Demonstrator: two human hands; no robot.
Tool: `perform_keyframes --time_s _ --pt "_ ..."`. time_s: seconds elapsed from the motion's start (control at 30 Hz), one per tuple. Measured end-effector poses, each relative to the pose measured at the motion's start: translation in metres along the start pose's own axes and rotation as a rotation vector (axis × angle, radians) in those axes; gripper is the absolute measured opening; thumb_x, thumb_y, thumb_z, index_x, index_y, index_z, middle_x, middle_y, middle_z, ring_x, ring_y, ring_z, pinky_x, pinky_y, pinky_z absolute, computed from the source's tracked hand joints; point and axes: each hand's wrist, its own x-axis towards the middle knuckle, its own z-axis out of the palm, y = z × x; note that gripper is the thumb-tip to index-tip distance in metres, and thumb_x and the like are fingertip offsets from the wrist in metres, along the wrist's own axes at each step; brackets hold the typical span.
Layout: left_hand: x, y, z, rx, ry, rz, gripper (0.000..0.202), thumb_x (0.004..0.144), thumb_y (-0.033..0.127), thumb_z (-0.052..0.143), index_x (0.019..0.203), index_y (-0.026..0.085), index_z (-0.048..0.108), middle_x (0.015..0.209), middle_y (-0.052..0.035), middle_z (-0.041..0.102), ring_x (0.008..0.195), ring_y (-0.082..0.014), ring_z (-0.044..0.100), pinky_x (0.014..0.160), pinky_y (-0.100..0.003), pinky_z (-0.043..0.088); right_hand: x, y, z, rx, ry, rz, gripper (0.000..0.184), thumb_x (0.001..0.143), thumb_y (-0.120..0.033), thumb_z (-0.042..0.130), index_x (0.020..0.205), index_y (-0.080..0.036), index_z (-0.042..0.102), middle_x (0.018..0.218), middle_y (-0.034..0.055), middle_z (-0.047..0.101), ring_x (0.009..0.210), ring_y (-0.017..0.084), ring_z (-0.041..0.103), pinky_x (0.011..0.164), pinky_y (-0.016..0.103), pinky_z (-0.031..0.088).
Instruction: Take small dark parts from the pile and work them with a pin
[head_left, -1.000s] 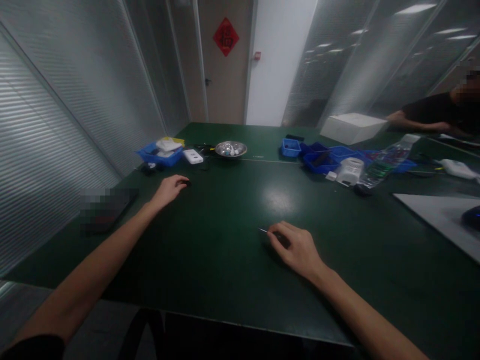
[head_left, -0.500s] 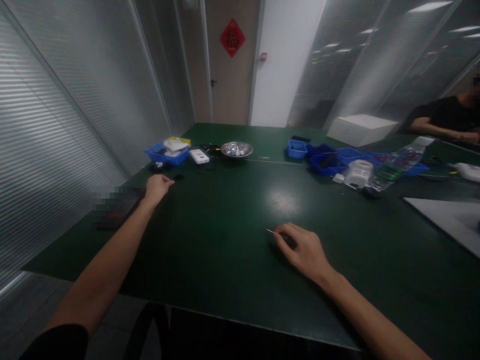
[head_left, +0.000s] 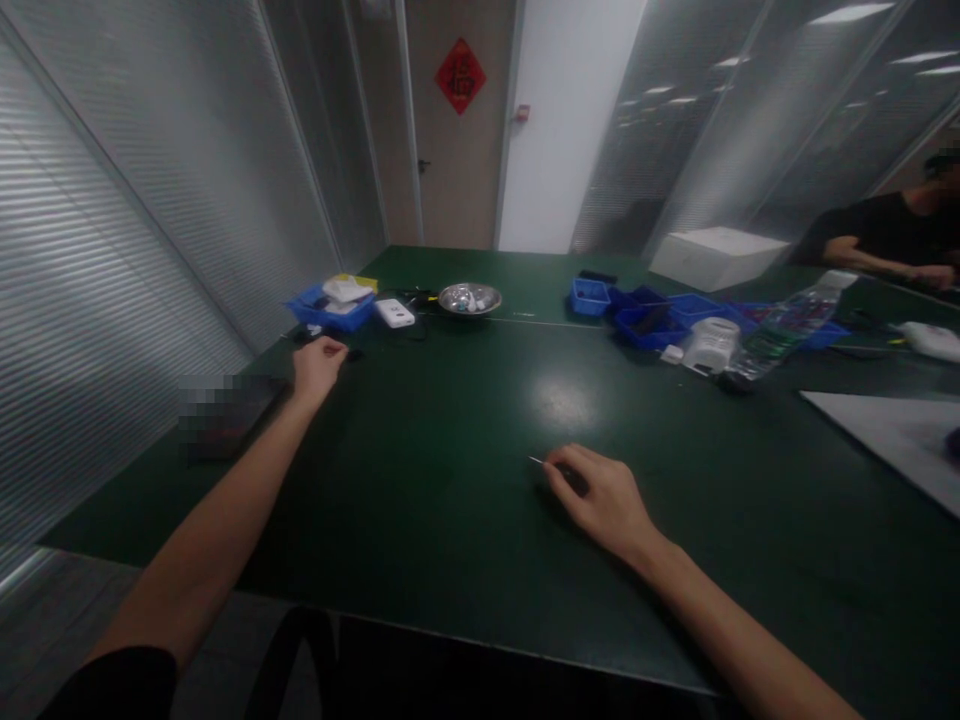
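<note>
My left hand is stretched far out over the left side of the table, its fingers pinched together. Whatever is between those fingertips, if anything, is too small to make out. A small dark object lies just beyond the fingertips. Closer to me, my right hand rests near the middle of the green table, thumb and fingers closed around a thin tool. Only its slim metal tip sticks out to the left; the rest is hidden in the hand.
Beyond my left hand stand a blue tray, a white device and a metal bowl. At right are blue bins, a plastic bottle, a white box and a grey mat. Another person sits far right.
My left hand has shifted slightly farther away, its fingertips now higher beside the small dark object. My right hand stays nearly in place with the thin tool. The view has turned a little.
</note>
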Motion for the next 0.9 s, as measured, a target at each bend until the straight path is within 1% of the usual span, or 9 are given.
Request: perform_keyframes --time_s 0.1,0.2,0.37,0.5,0.6,0.7,0.8,0.9 --pt "0.000 0.000 0.004 -0.069 0.020 -0.025 0.020 0.083 0.028 0.069 0.096 0.015 0.076 0.093 -0.0081 0.077 0.086 -0.0213 0.072 0.084 -0.029 0.055 0.000 0.000 0.000 0.002 -0.002 0.009 0.023 0.102 -0.037 0.050 0.099 -0.023 0.068 0.091 0.0035 0.072 0.071 0.016 0.066 0.063 0.028 0.048" --pt "0.001 -0.004 0.006 -0.109 0.019 -0.024 0.022 0.083 0.025 0.069 0.101 0.014 0.076 0.095 -0.0087 0.077 0.087 -0.0212 0.072 0.085 -0.030 0.056 0.000 0.001 0.001 0.000 -0.008 0.015 0.022 0.102 -0.037 0.051 0.099 -0.023 0.069 0.091 0.0030 0.072 0.070 0.016 0.066 0.064 0.028 0.048" --pt "0.005 -0.010 0.011 -0.075 0.001 -0.010 0.028 0.085 0.027 0.068 0.107 0.014 0.077 0.096 -0.0096 0.077 0.089 -0.0218 0.072 0.086 -0.030 0.055 -0.001 0.002 0.002 -0.008 -0.005 0.016 0.022 0.102 -0.037 0.051 0.099 -0.023 0.069 0.091 0.0030 0.072 0.070 0.016 0.065 0.064 0.028 0.047" --pt "0.010 -0.017 0.019 -0.089 -0.018 -0.054 0.030 0.082 0.028 0.070 0.108 0.014 0.079 0.095 -0.0089 0.077 0.084 -0.0208 0.070 0.083 -0.029 0.054 -0.001 0.002 0.001 -0.009 -0.013 0.018 0.022 0.102 -0.037 0.051 0.099 -0.024 0.068 0.091 0.0026 0.072 0.070 0.016 0.065 0.064 0.028 0.046" --pt "0.013 -0.024 0.024 -0.053 -0.042 -0.081 0.031 0.081 0.032 0.073 0.107 0.017 0.080 0.092 -0.0077 0.077 0.080 -0.0209 0.069 0.080 -0.030 0.053 -0.001 0.001 0.001 -0.011 -0.008 0.017 0.022 0.102 -0.037 0.050 0.099 -0.024 0.068 0.092 0.0026 0.072 0.072 0.016 0.065 0.065 0.028 0.046" --pt "0.014 -0.029 0.028 -0.071 -0.054 -0.142 0.034 0.079 0.035 0.076 0.108 0.018 0.080 0.091 -0.0072 0.077 0.077 -0.0205 0.068 0.077 -0.029 0.052 -0.001 0.001 0.001 -0.004 -0.016 0.018 0.023 0.103 -0.037 0.050 0.100 -0.024 0.068 0.093 0.0026 0.072 0.072 0.016 0.065 0.065 0.028 0.046" --pt "0.014 -0.032 0.030 -0.124 -0.045 -0.184 0.035 0.077 0.036 0.077 0.108 0.020 0.081 0.092 -0.0067 0.078 0.078 -0.0205 0.069 0.074 -0.028 0.051 -0.001 0.002 0.001 -0.001 -0.024 0.022 0.023 0.103 -0.037 0.050 0.100 -0.024 0.068 0.094 0.0024 0.072 0.071 0.016 0.064 0.067 0.028 0.047" --pt "0.015 -0.033 0.031 -0.142 -0.042 -0.186 0.034 0.075 0.038 0.079 0.106 0.022 0.081 0.092 -0.0062 0.078 0.082 -0.0217 0.070 0.076 -0.029 0.051 -0.001 0.002 0.002 -0.002 -0.033 0.030 0.023 0.103 -0.038 0.049 0.099 -0.024 0.068 0.093 0.0019 0.071 0.071 0.015 0.064 0.066 0.028 0.046"
